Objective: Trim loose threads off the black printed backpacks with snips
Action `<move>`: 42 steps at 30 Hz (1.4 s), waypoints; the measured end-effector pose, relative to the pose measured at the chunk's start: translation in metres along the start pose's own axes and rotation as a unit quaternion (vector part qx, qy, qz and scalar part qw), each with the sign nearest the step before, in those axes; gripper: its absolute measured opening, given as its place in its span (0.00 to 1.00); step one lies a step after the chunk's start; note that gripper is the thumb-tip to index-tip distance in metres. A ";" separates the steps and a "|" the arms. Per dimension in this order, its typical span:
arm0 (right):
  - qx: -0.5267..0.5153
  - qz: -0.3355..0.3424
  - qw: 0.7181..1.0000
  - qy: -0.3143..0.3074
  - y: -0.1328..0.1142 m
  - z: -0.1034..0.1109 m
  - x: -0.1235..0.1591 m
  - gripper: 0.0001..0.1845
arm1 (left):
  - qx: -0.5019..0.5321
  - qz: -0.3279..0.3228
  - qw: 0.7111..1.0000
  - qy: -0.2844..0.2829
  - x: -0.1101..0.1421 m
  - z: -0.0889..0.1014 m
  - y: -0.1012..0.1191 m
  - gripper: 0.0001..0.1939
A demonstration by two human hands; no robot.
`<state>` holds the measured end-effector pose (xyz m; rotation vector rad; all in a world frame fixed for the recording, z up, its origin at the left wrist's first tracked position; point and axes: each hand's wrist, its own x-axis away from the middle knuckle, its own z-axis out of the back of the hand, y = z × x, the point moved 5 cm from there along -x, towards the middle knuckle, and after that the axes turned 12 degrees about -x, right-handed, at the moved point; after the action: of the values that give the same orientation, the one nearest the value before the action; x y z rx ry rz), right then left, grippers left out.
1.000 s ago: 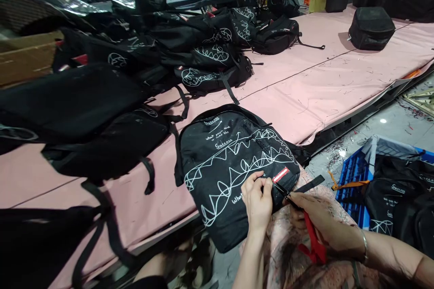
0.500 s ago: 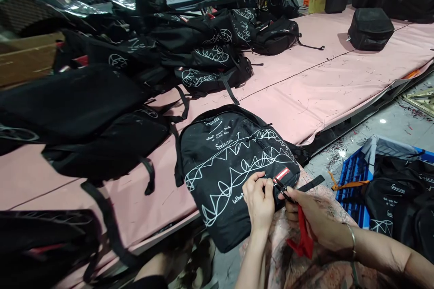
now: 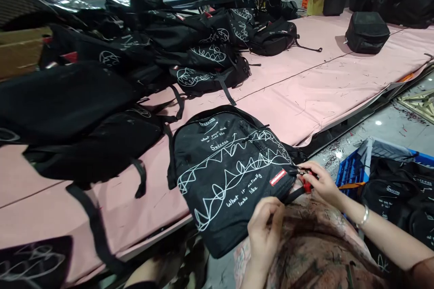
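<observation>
Bags (image 3: 176, 31) heaped left, pink counter (image 3: 298, 76); blue crate (image 3: 352, 162) right. Right hand (image 3: 320, 183) grips snips (image 3: 301, 170); left hand (image 3: 266, 221) half-curled, hold unclear.

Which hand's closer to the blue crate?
Right. The right hand is left of the blue crate; the left hand is farther left, at the bottom of the backpack.

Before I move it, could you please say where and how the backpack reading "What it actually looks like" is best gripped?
I'd grip the backpack by its near bottom corner, coming from below: it juts past the edge of the pink table, leaving its underside probably reachable.
</observation>
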<state>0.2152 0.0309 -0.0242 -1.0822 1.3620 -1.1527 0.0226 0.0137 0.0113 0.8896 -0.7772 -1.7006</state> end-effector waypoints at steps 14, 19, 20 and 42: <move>0.251 0.263 0.901 -0.238 -0.010 0.011 -0.053 0.14 | -0.008 0.054 0.990 -0.128 0.018 -0.019 0.007 0.09; 0.265 0.285 0.885 -0.257 -0.013 0.008 -0.057 0.13 | 0.021 0.108 0.987 -0.120 0.016 -0.020 0.007 0.08; 0.265 0.289 0.883 -0.256 -0.014 0.008 -0.057 0.13 | 0.025 0.111 0.986 -0.119 0.016 -0.020 0.007 0.07; 0.293 0.274 0.855 -0.328 -0.020 -0.021 -0.055 0.14 | 0.079 0.136 0.978 -0.137 0.022 -0.027 -0.018 0.09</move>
<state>0.2000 0.0838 0.0046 -0.4948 0.6263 -0.6020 0.0321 -0.0051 -0.0222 0.6253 -1.1779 -1.5501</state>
